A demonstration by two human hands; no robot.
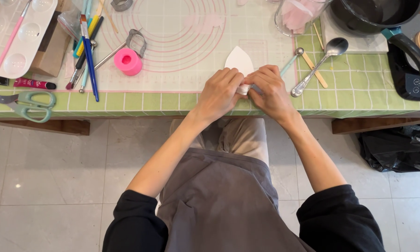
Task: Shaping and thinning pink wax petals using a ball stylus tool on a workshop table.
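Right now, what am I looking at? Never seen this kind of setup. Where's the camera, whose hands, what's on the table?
One picture, from a camera worn on a person's head, looking down at their own lap and arms. Their left hand and right hand together hold a white pointed sheet at the table edge, over a translucent mat with pink rings. Nearby lie a pink cylinder, brushes, green scissors, a metal spoon, a white palette and a dark pot.

Matt white paper piece (239,61), glossy metal spoon (323,61)
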